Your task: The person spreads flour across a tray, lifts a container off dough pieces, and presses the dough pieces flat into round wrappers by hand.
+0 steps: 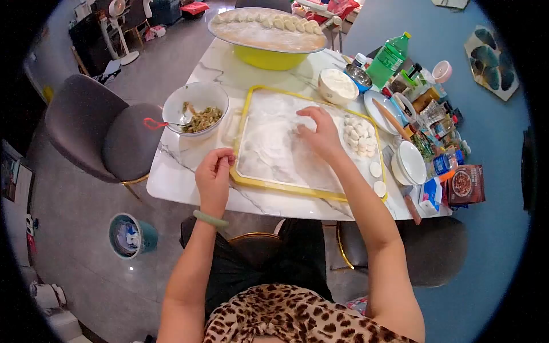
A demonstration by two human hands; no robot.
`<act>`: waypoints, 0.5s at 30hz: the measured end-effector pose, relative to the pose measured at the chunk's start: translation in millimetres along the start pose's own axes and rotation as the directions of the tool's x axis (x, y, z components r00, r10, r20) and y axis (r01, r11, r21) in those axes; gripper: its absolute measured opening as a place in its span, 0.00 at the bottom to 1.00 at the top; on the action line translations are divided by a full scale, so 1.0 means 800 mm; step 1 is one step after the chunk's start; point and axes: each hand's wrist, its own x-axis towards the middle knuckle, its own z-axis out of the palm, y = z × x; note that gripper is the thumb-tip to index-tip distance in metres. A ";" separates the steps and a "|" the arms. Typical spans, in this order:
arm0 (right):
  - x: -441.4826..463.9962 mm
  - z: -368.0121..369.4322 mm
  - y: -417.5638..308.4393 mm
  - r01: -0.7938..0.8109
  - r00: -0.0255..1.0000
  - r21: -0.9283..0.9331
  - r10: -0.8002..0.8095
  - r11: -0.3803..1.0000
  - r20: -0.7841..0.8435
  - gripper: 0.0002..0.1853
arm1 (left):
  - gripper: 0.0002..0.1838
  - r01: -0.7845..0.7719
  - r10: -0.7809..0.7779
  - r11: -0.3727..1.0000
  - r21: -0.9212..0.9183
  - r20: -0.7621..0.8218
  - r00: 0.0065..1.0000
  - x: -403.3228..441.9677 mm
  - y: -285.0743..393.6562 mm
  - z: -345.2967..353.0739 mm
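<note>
My right hand (320,131) is over the floured middle of a yellow-rimmed board (286,184), fingers apart and bent down toward the flour, with nothing visible in them. By the board's lower left corner is my left hand (215,171), its fingers pressed together; whether anything is in them is hidden. Small dough pieces (360,137) are piled on the board's right side. Two flattened rounds of dough, one of them (375,169) higher up, lie below the pile. To the left stands a white bowl (196,117) with filling (203,119) and a spoon with a red handle.
Dumplings (286,23) line the far part of a round tray (269,40) on a yellow-green basin (269,58). A flour bowl (338,87), green bottle (389,60), rolling pin (391,119), white bowl (408,163) and knife (412,209) are at the right.
</note>
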 end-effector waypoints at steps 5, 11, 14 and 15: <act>0.026 0.038 -0.004 0.186 0.977 -0.238 -0.153 0.953 0.150 0.27 | 0.07 0.025 -0.025 0.998 0.051 -0.001 1.000 0.000 0.007 0.001; 0.023 0.056 -0.001 0.222 0.919 -0.408 -0.051 0.886 0.391 0.34 | 0.07 0.016 -0.017 0.998 0.068 0.018 1.000 -0.002 0.016 0.002; 0.048 0.053 0.013 0.092 0.910 -0.289 0.037 0.953 0.414 0.34 | 0.07 -0.005 0.004 0.997 0.082 0.015 1.000 0.000 0.008 0.001; 0.055 0.055 0.021 -0.054 0.873 -0.138 0.114 0.989 0.475 0.33 | 0.07 -0.029 0.028 0.996 0.078 0.016 0.999 0.001 0.006 0.001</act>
